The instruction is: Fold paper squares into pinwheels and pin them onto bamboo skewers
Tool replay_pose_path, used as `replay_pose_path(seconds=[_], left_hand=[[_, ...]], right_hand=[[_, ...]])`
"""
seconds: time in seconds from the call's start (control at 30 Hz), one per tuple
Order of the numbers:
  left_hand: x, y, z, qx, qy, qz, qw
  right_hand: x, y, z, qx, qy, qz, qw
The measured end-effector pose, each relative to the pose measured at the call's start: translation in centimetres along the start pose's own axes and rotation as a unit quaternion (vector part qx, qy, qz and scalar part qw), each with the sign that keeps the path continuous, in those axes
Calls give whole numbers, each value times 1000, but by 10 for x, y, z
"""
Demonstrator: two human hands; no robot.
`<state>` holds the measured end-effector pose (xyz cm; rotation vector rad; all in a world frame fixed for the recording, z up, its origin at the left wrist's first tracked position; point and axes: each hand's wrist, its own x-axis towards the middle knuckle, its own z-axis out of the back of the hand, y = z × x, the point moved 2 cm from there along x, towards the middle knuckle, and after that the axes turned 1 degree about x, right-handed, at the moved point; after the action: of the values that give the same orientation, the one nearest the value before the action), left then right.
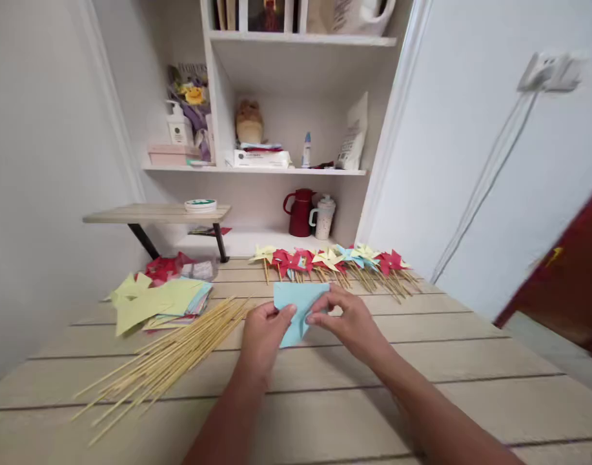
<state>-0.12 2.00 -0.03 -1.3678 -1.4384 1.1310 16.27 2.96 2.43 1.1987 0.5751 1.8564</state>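
Both hands (305, 326) around blue paper (298, 303)

paper sheet (298, 310) between hands, skewers (170, 358) left, paper stack (160, 300) behind them, pinwheels (334, 261) behind

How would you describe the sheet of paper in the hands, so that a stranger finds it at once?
On the wooden table, in front of the row of finished pinwheels, the left hand and right hand pinch a light blue paper sheet. It alone is lifted and partly folded; the other sheets lie stacked to the left.
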Motion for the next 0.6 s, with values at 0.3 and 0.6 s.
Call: replay_pose_path(seconds=[0.3, 0.6], left_hand=[[-5, -6, 0, 12, -1, -21, 1000], [-4, -7, 0, 31, 6, -44, 999]], right_hand=[[-2, 3, -1, -33, -32, 18, 999], [-2, 1, -3, -46, -50, 10, 998]])
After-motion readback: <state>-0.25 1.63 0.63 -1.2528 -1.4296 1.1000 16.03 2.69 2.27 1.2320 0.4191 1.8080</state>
